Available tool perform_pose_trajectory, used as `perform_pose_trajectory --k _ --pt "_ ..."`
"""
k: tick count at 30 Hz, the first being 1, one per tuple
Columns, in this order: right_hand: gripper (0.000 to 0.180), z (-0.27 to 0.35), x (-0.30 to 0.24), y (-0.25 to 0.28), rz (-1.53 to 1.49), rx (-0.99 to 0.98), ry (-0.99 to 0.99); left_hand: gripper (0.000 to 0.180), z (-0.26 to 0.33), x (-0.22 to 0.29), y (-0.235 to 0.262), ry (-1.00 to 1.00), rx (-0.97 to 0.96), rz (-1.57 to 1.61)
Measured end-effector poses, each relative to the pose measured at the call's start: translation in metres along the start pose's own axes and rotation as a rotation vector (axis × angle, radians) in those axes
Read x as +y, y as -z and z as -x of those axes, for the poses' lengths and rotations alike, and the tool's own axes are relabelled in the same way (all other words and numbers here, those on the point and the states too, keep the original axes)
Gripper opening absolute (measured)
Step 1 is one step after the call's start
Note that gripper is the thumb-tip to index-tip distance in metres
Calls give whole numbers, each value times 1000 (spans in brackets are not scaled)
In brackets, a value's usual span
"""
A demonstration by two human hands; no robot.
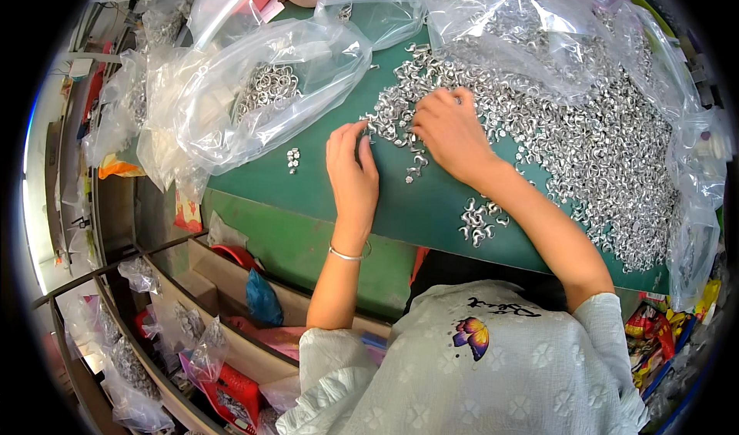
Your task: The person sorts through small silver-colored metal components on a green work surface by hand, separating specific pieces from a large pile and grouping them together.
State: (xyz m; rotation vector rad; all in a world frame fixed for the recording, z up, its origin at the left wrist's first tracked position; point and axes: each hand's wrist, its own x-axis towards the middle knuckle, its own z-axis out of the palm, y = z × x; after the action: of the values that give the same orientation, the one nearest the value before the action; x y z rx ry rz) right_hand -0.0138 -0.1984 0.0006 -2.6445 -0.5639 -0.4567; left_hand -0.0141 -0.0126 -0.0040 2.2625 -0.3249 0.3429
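A large heap of small curved silver metal pieces (608,165) spreads over the right side of the green table (285,189). At the heap's left edge my left hand (352,165) has its thumb and forefinger drawn together, with silver pieces right at the tips. Whether it grips one is hard to see. My right hand (453,135) lies over the heap with fingers curled down; what they hold, if anything, is hidden. A few loose pieces (416,165) trail between the hands. Small groups of pieces lie by my right forearm (479,221) and left of my left hand (293,159).
An open clear plastic bag (208,123) with silver rings (269,88) lies at the left. Another clear bag (523,19) covers the heap's far part. Below left are partitioned wooden compartments (223,281) with bagged parts and a red bin (235,393).
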Motion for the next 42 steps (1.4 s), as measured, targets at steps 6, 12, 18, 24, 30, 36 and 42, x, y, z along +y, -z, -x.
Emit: perform_pose_trajectory --k 6,12,18,24,30,36,42 --pt "9 47 -4 35 -151 -169 106 33 14 12 -2 -39 4 -173" --pt "19 18 4 48 -354 -245 -81 27 -9 2 -17 -107 -43 -214" --pt "44 -1 12 1 -16 -64 121 14 -3 6 -17 -166 -24 -67" --pt "24 15 32 35 131 -86 30 15 4 11 -9 -9 18 214" --pt "18 -17 16 4 -54 24 -5 16 -26 12 -15 -174 -21 -195" --pt "20 -11 30 -2 45 -49 120 16 -40 2 -22 -218 -161 -311" --pt "29 -35 34 -2 -233 45 18 10 -39 1 -26 -257 -122 -137"
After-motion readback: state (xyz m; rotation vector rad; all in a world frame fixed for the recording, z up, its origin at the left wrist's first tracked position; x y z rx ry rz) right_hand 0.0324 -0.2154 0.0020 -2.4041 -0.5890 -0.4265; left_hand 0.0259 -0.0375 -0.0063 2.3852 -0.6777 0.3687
